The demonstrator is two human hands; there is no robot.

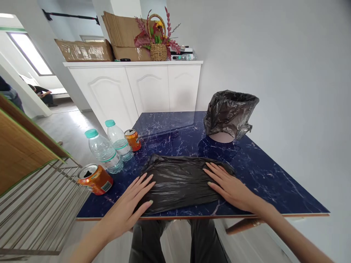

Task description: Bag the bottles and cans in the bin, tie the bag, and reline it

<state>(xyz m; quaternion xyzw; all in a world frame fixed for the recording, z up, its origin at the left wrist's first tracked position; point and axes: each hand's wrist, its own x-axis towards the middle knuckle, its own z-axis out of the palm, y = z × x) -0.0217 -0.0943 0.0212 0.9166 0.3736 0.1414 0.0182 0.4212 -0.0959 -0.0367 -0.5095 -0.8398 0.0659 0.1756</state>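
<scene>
A black plastic bag [181,182] lies spread flat near the front edge of the blue marbled table [175,135]. My left hand [134,202] rests on the bag's left end, fingers extended and spread. On its right end lies my right hand [225,182], palm down with the fingers apart. Neither hand grips anything. Left of the bag stand two clear plastic bottles with teal caps, the nearer bottle [105,151] and the farther bottle [119,140]. Two orange soda cans are beside them, a near can [100,180] and a far can [134,140].
A bin lined with a black bag [230,113] stands at the table's back right. A metal rack [35,212] adjoins the left side. Behind, a white cabinet [109,91] carries cardboard boxes [85,51] and a flower basket [158,52]. People are partly visible at far left.
</scene>
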